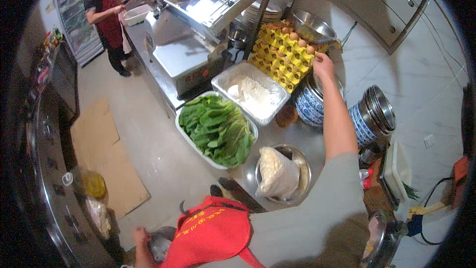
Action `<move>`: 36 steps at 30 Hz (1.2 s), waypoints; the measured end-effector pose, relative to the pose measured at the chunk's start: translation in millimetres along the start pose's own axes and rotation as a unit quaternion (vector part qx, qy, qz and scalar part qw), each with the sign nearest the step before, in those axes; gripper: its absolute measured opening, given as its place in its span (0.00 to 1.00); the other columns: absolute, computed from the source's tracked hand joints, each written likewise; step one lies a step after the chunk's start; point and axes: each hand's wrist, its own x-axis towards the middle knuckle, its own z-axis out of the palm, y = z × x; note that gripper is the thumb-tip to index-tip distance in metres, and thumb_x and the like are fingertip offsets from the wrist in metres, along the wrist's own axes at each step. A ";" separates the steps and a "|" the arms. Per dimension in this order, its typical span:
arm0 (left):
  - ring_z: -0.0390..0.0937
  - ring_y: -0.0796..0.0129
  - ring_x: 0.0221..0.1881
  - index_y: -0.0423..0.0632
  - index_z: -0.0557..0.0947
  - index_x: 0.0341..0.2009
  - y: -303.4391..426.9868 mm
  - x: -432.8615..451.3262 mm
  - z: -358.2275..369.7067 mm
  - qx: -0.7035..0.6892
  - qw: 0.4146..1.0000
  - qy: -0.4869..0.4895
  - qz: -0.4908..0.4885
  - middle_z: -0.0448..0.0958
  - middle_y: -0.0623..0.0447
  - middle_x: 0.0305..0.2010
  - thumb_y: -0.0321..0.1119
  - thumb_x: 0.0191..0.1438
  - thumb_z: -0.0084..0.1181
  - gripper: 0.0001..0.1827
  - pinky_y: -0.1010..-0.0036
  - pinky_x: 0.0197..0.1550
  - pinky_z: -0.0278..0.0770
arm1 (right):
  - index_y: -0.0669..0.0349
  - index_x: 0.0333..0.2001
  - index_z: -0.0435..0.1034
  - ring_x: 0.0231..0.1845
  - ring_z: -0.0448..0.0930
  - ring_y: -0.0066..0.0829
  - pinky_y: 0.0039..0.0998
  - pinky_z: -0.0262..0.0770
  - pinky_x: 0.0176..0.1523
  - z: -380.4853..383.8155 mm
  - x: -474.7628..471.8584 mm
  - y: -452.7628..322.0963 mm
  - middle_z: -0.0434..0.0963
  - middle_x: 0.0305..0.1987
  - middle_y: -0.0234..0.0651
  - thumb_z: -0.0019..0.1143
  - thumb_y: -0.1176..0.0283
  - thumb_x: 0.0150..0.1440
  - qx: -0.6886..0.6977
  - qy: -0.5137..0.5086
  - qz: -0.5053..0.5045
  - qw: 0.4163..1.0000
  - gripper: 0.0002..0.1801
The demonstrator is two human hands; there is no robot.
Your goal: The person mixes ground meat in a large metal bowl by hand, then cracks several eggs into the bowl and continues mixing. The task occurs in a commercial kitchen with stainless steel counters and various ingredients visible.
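My right hand [322, 66] reaches far out, its fingers curled at the corner of a yellow egg tray [282, 54]. Brown eggs [302, 43] sit along the tray's far edge, and several cups show no egg. Low on the left, my left hand [141, 236] is at the rim of a metal bowl [161, 243], apparently gripping it; a red apron [215, 227] partly covers that bowl. Before the egg tray lies a foil-like pan of white flour or powder [256, 93]. Beside it is a white tub of leafy greens [215, 130].
Blue-patterned bowls [310, 106] stand beneath my right forearm, with another stack [362, 126] farther right. A steel bowl [260, 178] holds a bag of pale food [279, 175]. A steel kitchen machine [182, 59] stands beyond the greens. A person in a red apron [106, 15] works at the far counter.
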 end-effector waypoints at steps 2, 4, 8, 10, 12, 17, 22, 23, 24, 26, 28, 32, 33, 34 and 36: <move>0.80 0.57 0.26 0.41 0.77 0.48 -22.3 20.7 -20.0 0.140 0.990 0.003 -0.018 0.80 0.45 0.30 0.35 0.59 0.52 0.15 0.57 0.28 0.80 | 0.62 0.55 0.75 0.52 0.83 0.40 0.35 0.76 0.57 21.4 19.3 -0.1 0.83 0.50 0.44 0.65 0.54 0.52 -0.020 -0.026 0.033 0.999 0.30; 0.82 0.53 0.29 0.41 0.82 0.40 -30.4 23.0 -13.9 0.267 0.960 -0.019 0.082 0.82 0.45 0.27 0.40 0.53 0.57 0.16 0.57 0.35 0.81 | 0.57 0.51 0.77 0.53 0.81 0.48 0.43 0.76 0.57 35.2 45.7 27.0 0.82 0.50 0.48 0.59 0.50 0.53 -0.059 -0.003 0.017 0.998 0.28; 0.82 0.49 0.31 0.42 0.84 0.35 -15.0 -26.3 3.9 0.489 0.853 -0.055 0.175 0.82 0.43 0.28 0.45 0.52 0.57 0.18 0.57 0.37 0.80 | 0.60 0.53 0.76 0.54 0.81 0.49 0.43 0.75 0.59 48.0 77.9 23.6 0.82 0.51 0.50 0.61 0.50 0.51 -0.107 -0.052 0.046 0.992 0.32; 0.81 0.48 0.31 0.42 0.84 0.33 -12.1 -38.6 15.3 0.450 0.875 -0.049 0.172 0.82 0.43 0.27 0.45 0.52 0.56 0.18 0.56 0.37 0.80 | 0.63 0.54 0.75 0.55 0.81 0.50 0.43 0.75 0.60 54.9 91.0 28.5 0.82 0.51 0.50 0.63 0.51 0.48 -0.132 -0.068 0.057 0.987 0.34; 0.81 0.48 0.31 0.41 0.84 0.31 -6.8 -45.2 26.1 0.423 0.889 -0.045 0.170 0.82 0.42 0.27 0.46 0.52 0.56 0.18 0.56 0.36 0.79 | 0.60 0.57 0.74 0.58 0.79 0.48 0.43 0.76 0.60 58.7 103.9 27.0 0.79 0.56 0.50 0.65 0.57 0.46 -0.155 -0.116 0.071 0.978 0.34; 0.81 0.46 0.30 0.41 0.83 0.27 6.0 -52.8 43.4 0.405 0.892 -0.050 0.193 0.81 0.42 0.26 0.46 0.51 0.54 0.19 0.55 0.35 0.79 | 0.54 0.59 0.73 0.62 0.77 0.45 0.43 0.76 0.62 53.6 122.6 19.7 0.77 0.61 0.45 0.68 0.62 0.44 -0.236 -0.244 0.002 0.941 0.34; 0.80 0.46 0.28 0.40 0.83 0.24 22.4 -49.7 50.5 0.387 0.889 -0.028 0.242 0.81 0.42 0.24 0.46 0.51 0.53 0.20 0.55 0.33 0.78 | 0.52 0.55 0.75 0.57 0.80 0.44 0.41 0.76 0.61 48.0 111.3 14.1 0.81 0.54 0.42 0.71 0.61 0.41 -0.229 -0.194 -0.007 0.954 0.33; 0.80 0.49 0.27 0.40 0.83 0.27 37.0 -62.2 58.6 0.344 0.911 -0.032 0.226 0.81 0.43 0.24 0.45 0.52 0.54 0.19 0.57 0.32 0.78 | 0.53 0.54 0.75 0.56 0.81 0.44 0.40 0.76 0.59 46.0 110.2 13.4 0.81 0.53 0.42 0.71 0.60 0.41 -0.217 -0.189 -0.011 0.958 0.33; 0.80 0.51 0.26 0.40 0.84 0.30 52.4 -77.8 66.5 0.301 0.930 -0.036 0.209 0.81 0.44 0.24 0.43 0.52 0.55 0.17 0.58 0.31 0.78 | 0.53 0.53 0.76 0.54 0.81 0.44 0.40 0.77 0.58 45.7 109.6 13.1 0.81 0.53 0.42 0.71 0.60 0.41 -0.204 -0.185 -0.015 0.961 0.32; 0.80 0.56 0.25 0.39 0.83 0.37 64.4 -77.4 64.0 0.299 0.935 -0.049 0.183 0.81 0.47 0.24 0.39 0.54 0.55 0.15 0.62 0.29 0.78 | 0.57 0.52 0.76 0.48 0.83 0.42 0.38 0.79 0.51 46.4 111.8 31.2 0.82 0.48 0.43 0.68 0.57 0.44 -0.135 -0.158 0.021 0.978 0.30; 0.79 0.60 0.25 0.39 0.81 0.45 54.7 -44.6 51.1 0.371 0.912 -0.063 0.163 0.81 0.49 0.25 0.34 0.56 0.55 0.15 0.66 0.28 0.77 | 0.61 0.50 0.75 0.41 0.83 0.39 0.36 0.80 0.43 50.2 120.5 52.4 0.83 0.43 0.43 0.64 0.56 0.48 0.016 -0.143 0.100 0.984 0.28; 0.79 0.59 0.24 0.38 0.82 0.41 82.6 -83.0 68.3 0.216 0.974 0.002 0.068 0.80 0.49 0.24 0.30 0.56 0.53 0.11 0.66 0.26 0.77 | 0.69 0.45 0.73 0.27 0.79 0.31 0.30 0.78 0.28 45.5 127.7 49.2 0.79 0.34 0.43 0.56 0.59 0.55 0.364 -0.143 0.260 0.883 0.23; 0.79 0.58 0.24 0.38 0.82 0.38 73.3 -79.7 61.7 0.183 0.981 0.020 0.056 0.80 0.49 0.24 0.30 0.55 0.53 0.10 0.65 0.26 0.77 | 0.69 0.46 0.72 0.27 0.79 0.32 0.31 0.78 0.29 52.3 129.0 46.4 0.78 0.34 0.43 0.56 0.60 0.55 0.397 -0.151 0.269 0.865 0.22; 0.79 0.58 0.23 0.38 0.83 0.34 71.0 -77.8 61.2 0.150 0.987 0.032 0.047 0.79 0.49 0.23 0.30 0.55 0.53 0.09 0.65 0.25 0.77 | 0.69 0.46 0.72 0.27 0.79 0.33 0.31 0.79 0.29 50.7 132.1 44.3 0.78 0.34 0.44 0.56 0.61 0.55 0.426 -0.154 0.276 0.847 0.22; 0.81 0.58 0.28 0.38 0.83 0.41 46.5 -36.7 30.9 0.441 0.888 -0.042 0.121 0.83 0.47 0.31 0.34 0.54 0.59 0.14 0.63 0.31 0.79 | 0.69 0.45 0.69 0.27 0.79 0.34 0.32 0.81 0.31 55.0 134.3 36.4 0.76 0.34 0.43 0.54 0.65 0.56 0.428 -0.136 0.287 0.846 0.18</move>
